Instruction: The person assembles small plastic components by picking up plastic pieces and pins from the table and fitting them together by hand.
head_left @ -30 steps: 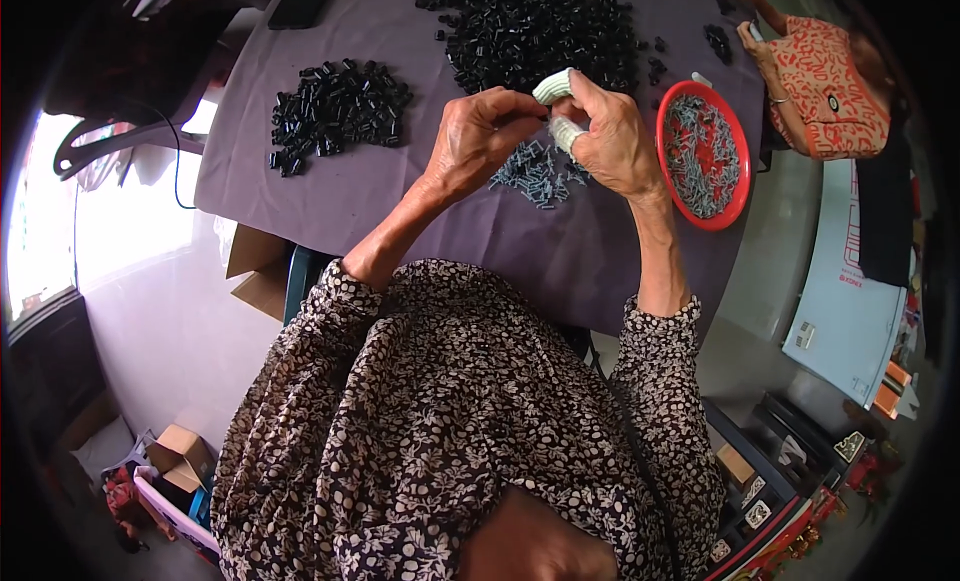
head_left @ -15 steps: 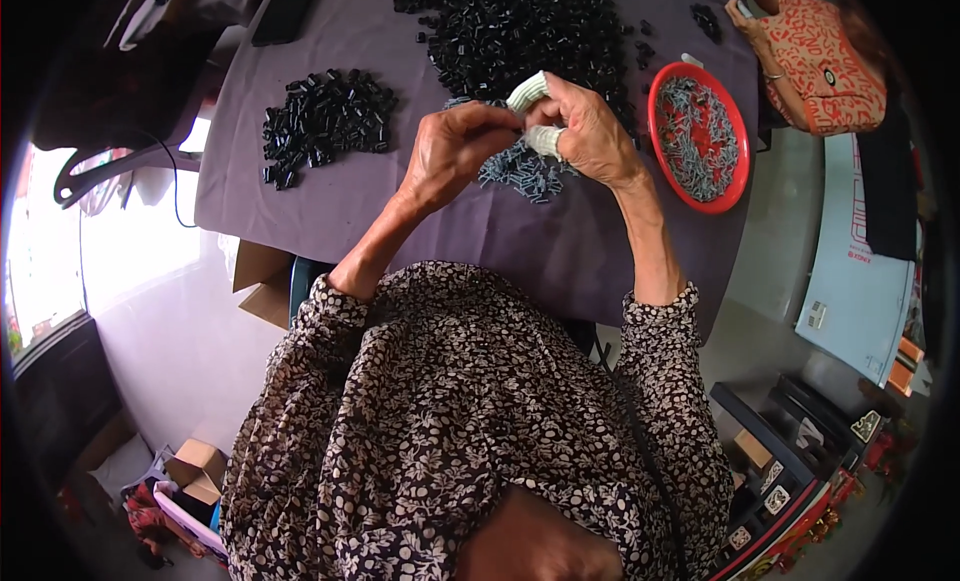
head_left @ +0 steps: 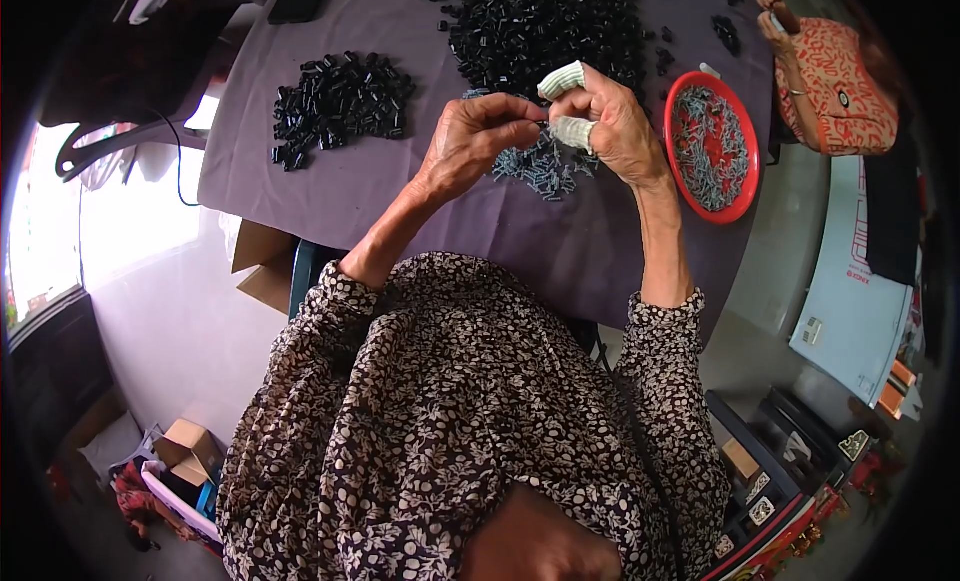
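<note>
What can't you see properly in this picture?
- Head view: what the left hand and right hand pinch between them; the fingertips cover it.
- The grey parts under the hands are too small to tell their shape.
- The big black pile is cut off by the top edge.

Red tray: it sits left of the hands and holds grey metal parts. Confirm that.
Not quite. In the head view the red tray sits right of the hands, not left. It does hold grey metal parts.
</note>
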Demonstrator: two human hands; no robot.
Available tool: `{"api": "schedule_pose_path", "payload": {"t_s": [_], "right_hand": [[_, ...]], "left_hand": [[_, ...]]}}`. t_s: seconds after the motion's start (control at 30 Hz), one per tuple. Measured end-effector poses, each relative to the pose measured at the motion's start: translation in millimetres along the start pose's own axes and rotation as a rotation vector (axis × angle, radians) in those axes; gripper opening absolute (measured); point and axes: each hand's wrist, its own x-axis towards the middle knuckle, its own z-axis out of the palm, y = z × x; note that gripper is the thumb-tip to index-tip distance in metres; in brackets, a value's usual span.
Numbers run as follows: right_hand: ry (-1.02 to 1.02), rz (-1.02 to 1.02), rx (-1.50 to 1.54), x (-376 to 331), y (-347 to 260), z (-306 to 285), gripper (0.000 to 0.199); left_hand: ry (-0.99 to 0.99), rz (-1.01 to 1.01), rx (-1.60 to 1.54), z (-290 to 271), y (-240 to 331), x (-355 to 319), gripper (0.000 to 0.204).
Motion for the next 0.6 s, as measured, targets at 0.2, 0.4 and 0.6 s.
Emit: {"api": "schedule_pose_path", "payload": {"t_s": [0.2, 0.4, 0.6], "right_hand": [[-0.004, -0.016, -0.060, 0.4, 3.4, 0.2, 0.028], [0.032, -0.031, -0.194, -0.2, 0.9, 3.8, 0.027], [0.096, -0.118, -0.353, -1.0, -1.5, 9.9, 0.024]], "left_hand": [[0.008, -0.004, 0.011, 1.2, 4.4, -1.4, 0.018], [0.021, 0.046, 0.043, 2.4, -2.0, -0.4, 0.019], [0.067, 0.145, 0.193, 4.4, -2.6, 0.6, 0.017]]}}
